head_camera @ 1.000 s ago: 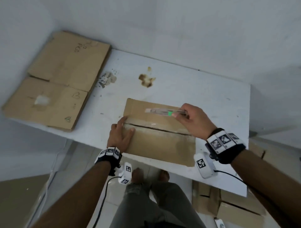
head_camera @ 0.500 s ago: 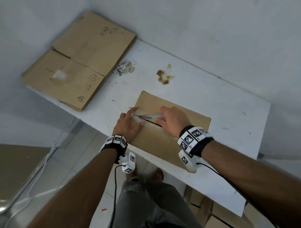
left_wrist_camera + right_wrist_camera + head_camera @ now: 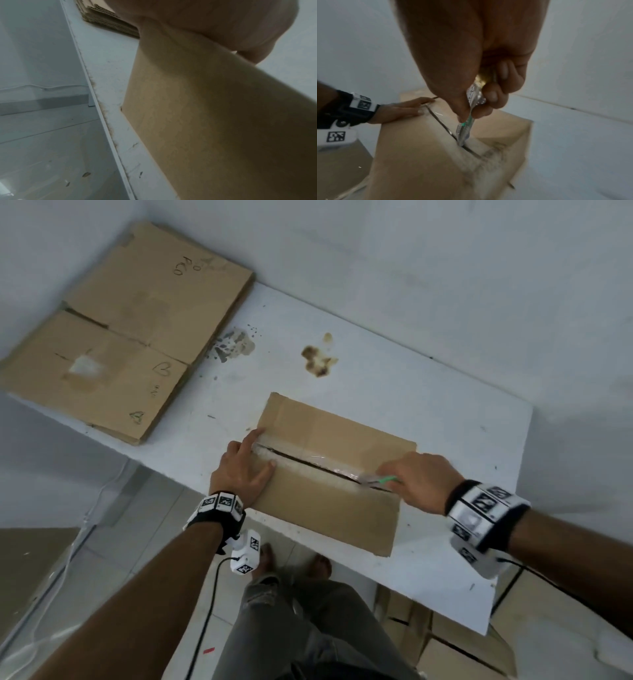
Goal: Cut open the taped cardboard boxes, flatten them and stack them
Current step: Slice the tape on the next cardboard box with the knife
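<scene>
Gripping a slim cutter [image 3: 465, 129] with a green slider, the right hand [image 3: 422, 481] has its fingers and thumb curled around the handle; the blade tip sits in the taped centre seam [image 3: 308, 463] of a cardboard box [image 3: 329, 508], toward the seam's right end. Most of the handle is hidden inside the fist. The left hand [image 3: 244, 474] lies flat, fingers straight, pressing the box's left end beside the seam. The box rests on a white table [image 3: 445, 419], near its front edge. A stack of flattened cardboard [image 3: 126, 330] lies at the table's far left, overhanging the edge. More boxes [image 3: 462, 645] on the floor are half hidden under the table. The left wrist view is mostly blurred cardboard.
</scene>
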